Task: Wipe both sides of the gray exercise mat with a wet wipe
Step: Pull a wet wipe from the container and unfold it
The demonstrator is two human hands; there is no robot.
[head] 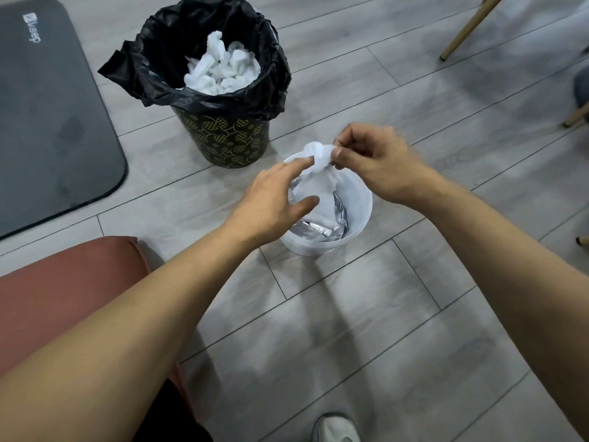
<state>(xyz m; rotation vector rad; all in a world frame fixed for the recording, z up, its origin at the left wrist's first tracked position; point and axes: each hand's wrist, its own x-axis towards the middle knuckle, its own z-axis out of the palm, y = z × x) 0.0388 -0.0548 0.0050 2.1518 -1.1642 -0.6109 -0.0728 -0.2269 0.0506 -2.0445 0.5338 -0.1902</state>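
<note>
On the gray plank floor [366, 330], seen from above, the gray exercise mat [47, 106] lies flat at the far left, well apart from both hands. Beside it stands a patterned trash bin [223, 135] lined with a black bag and holding crumpled white wipes. Nearer, a round white tub [360, 218] sits on the floor with a foil wipe pack inside. The right hand [379, 161] pinches the top of a wet wipe [318, 173] between thumb and forefinger, lifting it out of the tub. The left hand [274, 199] hovers over the tub's left rim, fingers loosely spread, one fingertip touching the wipe. Likely risk: a fast pull may tear the wipe or drag out extras, and the unheld tub could lift or tip.
</note>
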